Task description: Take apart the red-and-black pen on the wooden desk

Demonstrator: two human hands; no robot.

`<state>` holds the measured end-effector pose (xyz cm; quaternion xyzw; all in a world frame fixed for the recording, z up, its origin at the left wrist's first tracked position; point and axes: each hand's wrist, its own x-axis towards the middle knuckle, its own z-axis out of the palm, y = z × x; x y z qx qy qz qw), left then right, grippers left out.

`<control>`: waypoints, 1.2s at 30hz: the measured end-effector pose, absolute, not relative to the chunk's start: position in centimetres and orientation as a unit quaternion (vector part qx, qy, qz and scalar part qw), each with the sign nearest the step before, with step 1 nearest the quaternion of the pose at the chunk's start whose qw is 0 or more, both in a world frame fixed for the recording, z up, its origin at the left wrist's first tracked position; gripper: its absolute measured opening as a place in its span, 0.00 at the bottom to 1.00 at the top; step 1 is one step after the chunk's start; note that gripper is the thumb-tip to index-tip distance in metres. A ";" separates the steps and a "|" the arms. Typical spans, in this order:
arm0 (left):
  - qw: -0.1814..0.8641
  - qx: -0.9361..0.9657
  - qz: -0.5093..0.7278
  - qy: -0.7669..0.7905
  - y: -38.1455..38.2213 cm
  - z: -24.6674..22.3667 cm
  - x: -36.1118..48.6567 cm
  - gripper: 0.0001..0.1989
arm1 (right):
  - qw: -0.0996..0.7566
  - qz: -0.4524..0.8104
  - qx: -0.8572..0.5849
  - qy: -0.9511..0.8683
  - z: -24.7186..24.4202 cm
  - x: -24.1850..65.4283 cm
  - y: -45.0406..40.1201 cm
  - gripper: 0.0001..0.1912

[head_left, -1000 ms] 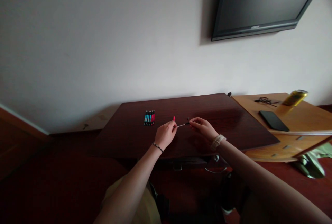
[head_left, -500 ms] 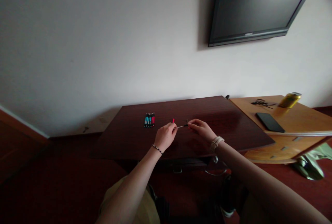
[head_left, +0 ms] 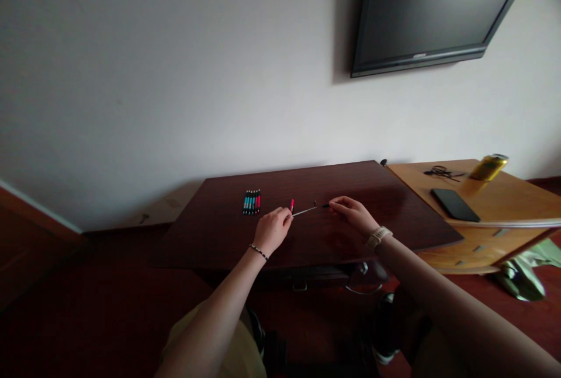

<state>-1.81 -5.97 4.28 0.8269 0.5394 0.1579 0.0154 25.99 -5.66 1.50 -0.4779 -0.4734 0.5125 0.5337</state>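
Between its fingertips my left hand point(head_left: 274, 228) pinches a thin pale rod point(head_left: 304, 211), which looks like a pen refill and points right. My right hand point(head_left: 352, 214) is closed on a small black piece point(head_left: 326, 205), apart from the rod's tip. A pink pen barrel point(head_left: 292, 204) lies on the dark table point(head_left: 342, 176), just beyond my left fingertips. A tiny dark part point(head_left: 315, 203) is near the rod's far end. Farther left, several blue and red pens point(head_left: 251, 202) lie side by side in a row.
On the lighter wooden cabinet point(head_left: 412, 176) at the right are a black phone point(head_left: 454, 204), a coiled dark cable point(head_left: 442, 173) and a yellow can point(head_left: 489, 167). A television point(head_left: 438, 10) hangs on the wall above. The dark table's right edge adjoins the cabinet.
My right hand has moved right, drawing the black piece away from the rod's end. My left hand has shifted slightly left, showing more of the rod and pink barrel.
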 end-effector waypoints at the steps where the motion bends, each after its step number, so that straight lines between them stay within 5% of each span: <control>1: 0.015 0.828 0.160 0.538 -6.0 4.3 -1.9 0.11 | 0.534 0.513 -0.477 -0.473 1.4 26.1 -5.7 0.23; 19: 0.041 0.801 0.157 0.577 -5.4 2.7 -0.6 0.11 | 0.519 0.291 -0.505 -0.625 2.8 26.0 -5.4 0.10; 27: 0.047 0.802 0.161 0.573 -4.4 1.8 0.1 0.11 | 0.492 0.253 -0.513 -0.656 1.5 25.5 -4.5 0.13; 36: 0.053 0.796 0.154 0.583 -4.2 1.3 -0.1 0.12 | 0.402 0.166 -0.525 -0.732 -0.9 24.6 -3.7 0.09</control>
